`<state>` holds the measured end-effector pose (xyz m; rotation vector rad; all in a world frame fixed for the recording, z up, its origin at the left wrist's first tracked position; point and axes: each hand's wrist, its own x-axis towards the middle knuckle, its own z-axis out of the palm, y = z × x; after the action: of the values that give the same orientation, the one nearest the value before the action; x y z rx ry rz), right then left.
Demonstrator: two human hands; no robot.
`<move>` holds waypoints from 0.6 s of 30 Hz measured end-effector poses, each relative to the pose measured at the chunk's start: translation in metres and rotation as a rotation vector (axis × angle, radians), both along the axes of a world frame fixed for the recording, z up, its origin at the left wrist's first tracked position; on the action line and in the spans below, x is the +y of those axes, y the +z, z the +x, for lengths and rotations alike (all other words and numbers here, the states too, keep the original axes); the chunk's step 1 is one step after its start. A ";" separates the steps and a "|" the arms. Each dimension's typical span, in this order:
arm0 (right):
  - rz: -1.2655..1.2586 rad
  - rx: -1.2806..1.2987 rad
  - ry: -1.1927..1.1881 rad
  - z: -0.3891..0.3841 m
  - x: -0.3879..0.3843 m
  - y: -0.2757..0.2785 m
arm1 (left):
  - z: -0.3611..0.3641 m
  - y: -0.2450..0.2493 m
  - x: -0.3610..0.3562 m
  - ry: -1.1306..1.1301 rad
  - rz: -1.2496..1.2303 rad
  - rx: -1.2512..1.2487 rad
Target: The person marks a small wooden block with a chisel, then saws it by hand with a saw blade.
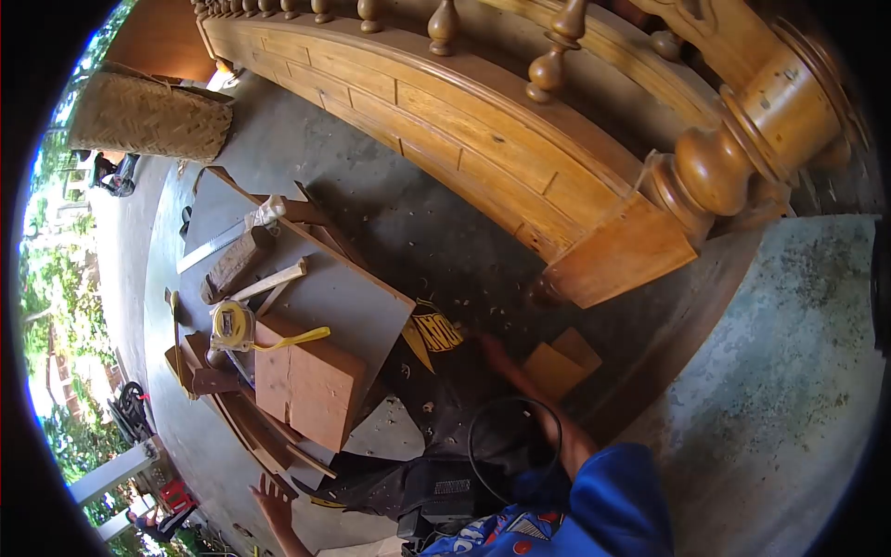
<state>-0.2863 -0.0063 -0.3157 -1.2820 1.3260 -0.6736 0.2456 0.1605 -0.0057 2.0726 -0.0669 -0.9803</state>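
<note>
My left hand [272, 506] is at the bottom left with its fingers spread, holding nothing, near the ends of some wooden strips [264, 441]. My right forearm reaches past my knee, and my right hand [490, 350] is low and dim near the floor, its fingers not distinct. Between them lies a grey-topped board [339, 302]. On it are a reddish wooden block [311, 390], a yellow tape measure [232, 327], a dark wooden piece like a hand plane [237, 266], and a long metal blade [209, 249] with a whitish wrapped end. A brown wooden piece [561, 362] rests on the floor beyond my right arm.
A varnished wooden balustrade [436, 139] with turned posts runs across the top, ending in a thick post [715, 172] at right. A rolled woven mat [153, 116] stands upper left. Wood shavings are scattered on the dark floor [455, 269]. Another person [153, 524] is far off, lower left.
</note>
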 end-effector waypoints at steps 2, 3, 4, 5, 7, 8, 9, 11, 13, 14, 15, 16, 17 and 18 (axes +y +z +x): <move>-0.109 -0.221 -0.155 0.016 -0.031 -0.001 | 0.013 0.004 0.002 -0.209 0.071 0.040; -0.120 -0.310 -0.199 0.021 -0.050 0.007 | 0.012 0.001 -0.001 -0.221 0.084 -0.010; -0.044 -0.345 -0.184 0.018 -0.085 0.042 | 0.011 -0.003 -0.011 -0.226 0.095 -0.063; -0.006 -0.481 -0.265 0.017 -0.113 0.078 | 0.005 -0.004 -0.021 -0.196 0.059 -0.104; 0.029 -0.645 -0.281 0.011 -0.161 0.151 | -0.019 0.005 -0.045 -0.161 0.031 -0.162; 0.008 -0.677 -0.223 0.010 -0.182 0.182 | -0.029 0.010 -0.060 -0.164 0.030 -0.177; -0.027 -0.623 -0.097 0.013 -0.202 0.210 | -0.029 0.010 -0.071 -0.224 0.042 -0.194; -0.112 -0.503 0.144 0.025 -0.226 0.253 | -0.010 -0.014 -0.070 -0.325 0.009 -0.343; -0.378 -0.184 0.220 0.054 -0.223 0.249 | -0.003 -0.025 -0.076 -0.422 0.019 -0.460; -0.517 -0.022 0.248 0.064 -0.224 0.249 | -0.024 -0.011 -0.100 -0.482 0.068 -0.444; -0.508 0.036 0.255 0.062 -0.220 0.257 | -0.040 -0.004 -0.115 -0.545 0.117 -0.427; -0.486 0.037 0.263 0.060 -0.218 0.259 | -0.049 -0.005 -0.119 -0.527 0.066 -0.429; -0.462 0.037 0.272 0.058 -0.217 0.258 | -0.056 -0.006 -0.118 -0.506 0.016 -0.431; -0.440 0.037 0.282 0.057 -0.216 0.257 | -0.058 -0.005 -0.115 -0.485 -0.034 -0.436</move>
<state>-0.2295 -0.2223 -0.0588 -1.8032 1.0267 -0.7674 0.1872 0.0459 -0.0103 2.2520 -0.8365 -0.7687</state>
